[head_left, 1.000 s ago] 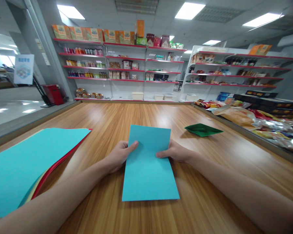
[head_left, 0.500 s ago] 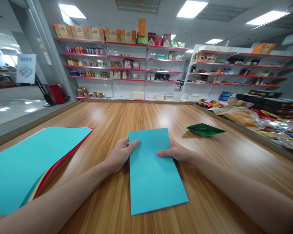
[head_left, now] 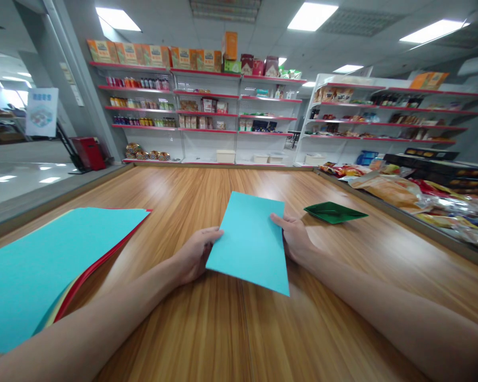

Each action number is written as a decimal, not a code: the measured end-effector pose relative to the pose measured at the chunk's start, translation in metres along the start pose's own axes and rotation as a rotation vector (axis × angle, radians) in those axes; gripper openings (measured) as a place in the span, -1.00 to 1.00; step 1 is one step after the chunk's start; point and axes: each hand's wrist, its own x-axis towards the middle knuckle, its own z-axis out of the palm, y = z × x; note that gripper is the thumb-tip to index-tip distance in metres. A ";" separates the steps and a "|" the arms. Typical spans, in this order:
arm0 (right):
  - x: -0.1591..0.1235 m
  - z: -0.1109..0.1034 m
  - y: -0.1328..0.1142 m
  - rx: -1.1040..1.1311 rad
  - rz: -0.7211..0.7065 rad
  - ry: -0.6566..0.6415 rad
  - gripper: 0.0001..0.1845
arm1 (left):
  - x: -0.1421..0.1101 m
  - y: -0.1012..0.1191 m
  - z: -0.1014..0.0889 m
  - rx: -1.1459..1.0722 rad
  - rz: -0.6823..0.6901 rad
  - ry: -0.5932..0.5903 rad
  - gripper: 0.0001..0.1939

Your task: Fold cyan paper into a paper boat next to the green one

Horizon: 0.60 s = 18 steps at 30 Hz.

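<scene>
A folded light-blue paper sheet (head_left: 249,241) is held just above the wooden table (head_left: 207,329), tilted and turned to the right. My left hand (head_left: 193,254) pinches its left edge near the lower corner. My right hand (head_left: 295,236) grips its right edge, thumb on top. A folded green paper boat (head_left: 334,212) lies on the table to the right of my right hand.
A stack of coloured sheets (head_left: 43,265), blue on top with red and yellow beneath, lies at the left. Snack packets (head_left: 402,191) fill a counter along the right edge. Store shelves (head_left: 207,111) with goods stand beyond the table's far end.
The blue sheet has been lifted off the table and rotated clockwise. My right hand slid up to its upper right edge; my left hand now holds its lower left edge.
</scene>
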 end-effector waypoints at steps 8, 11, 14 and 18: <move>0.006 -0.005 0.007 -0.233 -0.300 0.082 -0.69 | 0.006 -0.003 0.001 -0.067 0.163 0.107 -0.83; -0.002 0.000 0.003 -0.411 -0.455 -0.033 -0.73 | 0.013 -0.007 -0.002 -0.024 0.211 0.269 -0.84; -0.010 0.001 0.000 -0.486 -0.587 -0.083 -0.75 | 0.015 -0.008 -0.005 0.084 0.253 0.340 -0.86; -0.015 -0.008 0.004 -0.613 -0.599 -0.179 -0.58 | 0.013 -0.010 -0.004 0.208 0.246 0.359 -0.92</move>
